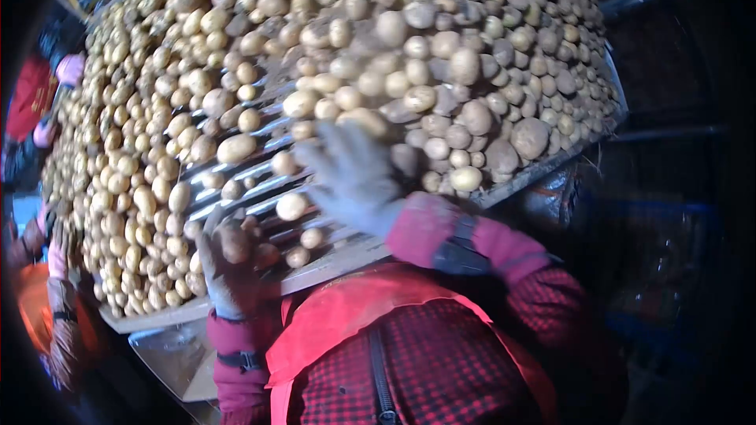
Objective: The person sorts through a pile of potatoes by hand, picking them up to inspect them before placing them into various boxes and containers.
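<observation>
A large heap of potatoes (465, 67) covers a sorting table with metal rollers (272, 142). My right hand (350, 173), in a grey glove, reaches over the rollers with its fingers spread. It touches the potatoes at the heap's edge, and its fingertips are slightly blurred. My left hand (224, 271), also gloved, is at the near edge of the table, cupped around a brownish potato (234, 242). Darker potatoes (265, 256) lie beside that palm in shadow. Between my hands, a pale potato (291, 206) rests on the rollers.
The table's near rim (335, 261) runs in front of my red apron (354, 311). At the left edge, other people work along the heap; one gloved hand (69, 69) and a person in an orange garment (35, 307) show. A dark frame bar (669, 134) stands at the right.
</observation>
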Action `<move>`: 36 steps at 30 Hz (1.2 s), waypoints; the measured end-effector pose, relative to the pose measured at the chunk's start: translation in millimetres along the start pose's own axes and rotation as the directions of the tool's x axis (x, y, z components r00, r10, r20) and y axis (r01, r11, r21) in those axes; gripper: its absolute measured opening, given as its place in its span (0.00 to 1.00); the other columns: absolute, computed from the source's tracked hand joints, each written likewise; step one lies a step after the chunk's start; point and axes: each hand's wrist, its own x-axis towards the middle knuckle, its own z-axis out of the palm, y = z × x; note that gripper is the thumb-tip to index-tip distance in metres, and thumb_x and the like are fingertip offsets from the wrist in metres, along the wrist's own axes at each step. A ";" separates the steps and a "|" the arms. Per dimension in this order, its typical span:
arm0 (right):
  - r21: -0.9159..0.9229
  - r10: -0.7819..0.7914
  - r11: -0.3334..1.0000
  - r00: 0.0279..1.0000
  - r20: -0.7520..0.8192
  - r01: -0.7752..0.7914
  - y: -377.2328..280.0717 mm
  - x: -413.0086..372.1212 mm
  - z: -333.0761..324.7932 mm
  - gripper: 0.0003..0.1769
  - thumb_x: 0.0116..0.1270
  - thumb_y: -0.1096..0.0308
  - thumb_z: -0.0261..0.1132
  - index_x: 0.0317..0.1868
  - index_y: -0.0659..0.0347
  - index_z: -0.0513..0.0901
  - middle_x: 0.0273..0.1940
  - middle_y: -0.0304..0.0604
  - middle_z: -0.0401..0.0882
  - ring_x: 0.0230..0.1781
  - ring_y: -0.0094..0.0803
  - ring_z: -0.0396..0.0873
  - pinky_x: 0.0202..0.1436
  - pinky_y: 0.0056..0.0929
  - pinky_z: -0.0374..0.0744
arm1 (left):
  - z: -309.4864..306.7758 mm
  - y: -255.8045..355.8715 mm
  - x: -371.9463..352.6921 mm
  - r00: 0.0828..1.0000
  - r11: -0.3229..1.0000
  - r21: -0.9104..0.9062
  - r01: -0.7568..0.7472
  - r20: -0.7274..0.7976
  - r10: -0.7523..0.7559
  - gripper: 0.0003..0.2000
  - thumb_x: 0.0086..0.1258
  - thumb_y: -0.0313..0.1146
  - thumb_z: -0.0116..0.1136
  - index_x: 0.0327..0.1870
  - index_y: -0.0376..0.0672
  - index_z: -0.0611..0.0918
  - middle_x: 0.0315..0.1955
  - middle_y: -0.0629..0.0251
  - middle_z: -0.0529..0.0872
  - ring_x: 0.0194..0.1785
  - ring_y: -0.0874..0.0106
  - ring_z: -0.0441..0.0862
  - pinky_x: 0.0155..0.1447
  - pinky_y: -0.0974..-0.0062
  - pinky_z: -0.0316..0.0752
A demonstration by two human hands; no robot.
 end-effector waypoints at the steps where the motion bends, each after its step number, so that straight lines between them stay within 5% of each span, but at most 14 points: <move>1: 0.020 -0.091 0.996 0.996 0.010 0.090 -11.7 9.3 22.8 0.40 0.60 0.59 0.72 0.74 0.50 0.72 0.70 0.57 0.66 0.72 0.62 0.63 0.74 0.61 0.68 | -7.9 -6.0 4.2 0.997 0.998 0.028 -0.060 0.060 0.058 0.29 0.85 0.51 0.46 0.80 0.46 0.64 0.55 0.57 0.79 0.56 0.65 0.80 0.53 0.66 0.84; 3: 0.223 -0.230 0.949 0.973 -0.003 0.225 -36.8 15.3 29.9 0.39 0.61 0.60 0.72 0.74 0.51 0.72 0.69 0.57 0.67 0.70 0.61 0.65 0.73 0.60 0.69 | -25.3 -6.5 5.9 0.976 0.997 0.013 -0.074 0.206 0.070 0.28 0.84 0.37 0.49 0.83 0.52 0.61 0.61 0.57 0.79 0.64 0.62 0.79 0.63 0.63 0.83; 5: 0.439 -0.267 0.845 0.952 -0.147 0.305 -48.2 10.0 15.5 0.37 0.62 0.63 0.72 0.72 0.54 0.74 0.67 0.56 0.70 0.68 0.60 0.69 0.72 0.57 0.72 | -39.0 -11.2 10.1 0.983 0.959 0.237 -0.153 0.132 0.124 0.32 0.84 0.54 0.47 0.81 0.46 0.65 0.40 0.71 0.79 0.49 0.70 0.80 0.58 0.65 0.80; 7: 0.489 -0.176 0.807 0.925 -0.336 0.331 -30.6 3.9 -3.5 0.32 0.64 0.68 0.73 0.69 0.58 0.78 0.67 0.56 0.73 0.68 0.55 0.73 0.72 0.50 0.74 | -50.0 -14.4 12.6 0.974 0.974 0.142 -0.178 0.164 0.154 0.30 0.84 0.50 0.48 0.82 0.47 0.64 0.44 0.69 0.78 0.50 0.71 0.79 0.60 0.66 0.78; 11: 0.359 0.377 0.911 0.758 -0.531 -0.202 97.7 -46.8 -94.0 0.36 0.67 0.70 0.73 0.73 0.63 0.71 0.66 0.50 0.76 0.69 0.39 0.72 0.73 0.38 0.73 | -103.7 -24.9 34.9 0.917 0.970 0.125 -0.210 0.368 0.152 0.29 0.83 0.44 0.50 0.81 0.48 0.63 0.60 0.62 0.80 0.62 0.66 0.79 0.72 0.58 0.76; 13: -0.282 0.373 0.686 0.657 -0.655 -0.671 156.2 -85.7 -140.9 0.34 0.71 0.63 0.71 0.74 0.62 0.71 0.68 0.58 0.74 0.71 0.50 0.72 0.76 0.45 0.70 | -76.4 -15.4 20.2 0.935 0.974 0.111 -0.196 0.320 0.152 0.23 0.84 0.43 0.49 0.75 0.46 0.69 0.55 0.62 0.80 0.56 0.67 0.79 0.67 0.60 0.76; 19: -0.038 0.651 0.698 0.656 -0.382 -0.715 267.2 -156.4 -114.0 0.29 0.75 0.61 0.65 0.71 0.64 0.74 0.65 0.56 0.77 0.66 0.50 0.77 0.69 0.44 0.77 | -51.5 -10.8 16.0 0.930 0.991 -0.001 -0.136 0.344 0.128 0.17 0.85 0.43 0.48 0.59 0.38 0.79 0.28 0.69 0.77 0.29 0.74 0.69 0.51 0.67 0.75; 23: 0.542 0.768 0.635 0.524 -0.368 -0.551 249.6 -147.4 -135.2 0.24 0.76 0.68 0.61 0.70 0.66 0.75 0.65 0.54 0.77 0.67 0.43 0.77 0.69 0.39 0.79 | -56.2 -17.0 16.9 0.933 0.976 0.094 -0.198 0.322 0.159 0.18 0.84 0.44 0.50 0.55 0.35 0.81 0.26 0.68 0.78 0.29 0.74 0.73 0.49 0.66 0.78; 26: -0.078 0.196 0.961 0.856 -0.478 -0.264 201.1 -118.7 -157.8 0.20 0.74 0.72 0.59 0.64 0.70 0.80 0.65 0.54 0.78 0.66 0.44 0.77 0.69 0.35 0.79 | -61.6 -20.3 15.0 0.947 0.982 0.135 -0.134 0.309 0.087 0.20 0.82 0.47 0.55 0.55 0.36 0.82 0.31 0.64 0.83 0.32 0.72 0.78 0.46 0.69 0.79; 27: 0.041 0.212 0.976 0.888 -0.408 -0.214 173.9 -101.1 -158.8 0.23 0.74 0.70 0.61 0.66 0.70 0.77 0.63 0.53 0.79 0.62 0.41 0.79 0.65 0.34 0.80 | -44.7 -21.1 9.2 0.944 0.994 0.083 -0.072 0.327 0.041 0.20 0.80 0.47 0.56 0.55 0.36 0.82 0.33 0.62 0.85 0.32 0.72 0.79 0.45 0.70 0.79; 29: 0.769 0.350 0.610 0.936 -0.042 -0.194 106.7 -54.9 -137.1 0.29 0.74 0.64 0.65 0.70 0.69 0.72 0.58 0.50 0.79 0.54 0.37 0.81 0.56 0.31 0.82 | -13.5 -17.3 -3.8 0.908 0.995 0.067 0.071 0.409 -0.093 0.23 0.76 0.48 0.63 0.62 0.39 0.81 0.42 0.56 0.89 0.31 0.73 0.81 0.42 0.77 0.79; 31: 0.929 0.137 0.163 0.940 0.312 -0.332 48.8 -24.9 -105.3 0.36 0.74 0.59 0.69 0.74 0.68 0.67 0.54 0.46 0.79 0.45 0.32 0.83 0.48 0.27 0.85 | 5.1 -12.9 -9.9 0.811 0.961 0.204 0.189 0.519 -0.270 0.35 0.76 0.48 0.62 0.78 0.41 0.66 0.40 0.59 0.87 0.26 0.77 0.75 0.34 0.80 0.74; 34: 0.682 -0.237 0.726 0.963 0.127 0.088 -15.3 -6.5 -58.9 0.34 0.72 0.59 0.71 0.72 0.67 0.73 0.66 0.56 0.78 0.65 0.51 0.80 0.67 0.44 0.80 | 21.0 -6.8 -15.2 0.762 0.923 0.309 0.227 0.534 -0.366 0.46 0.70 0.54 0.66 0.83 0.41 0.58 0.38 0.66 0.83 0.20 0.80 0.69 0.29 0.80 0.68; 36: 0.711 -0.293 0.700 0.935 0.200 0.068 -40.7 -6.4 -56.7 0.32 0.72 0.61 0.70 0.72 0.66 0.74 0.69 0.58 0.76 0.70 0.51 0.76 0.73 0.49 0.74 | 6.4 -13.8 -14.2 0.769 0.957 0.227 0.179 0.574 -0.280 0.47 0.66 0.51 0.67 0.82 0.39 0.59 0.55 0.60 0.80 0.48 0.72 0.75 0.52 0.72 0.73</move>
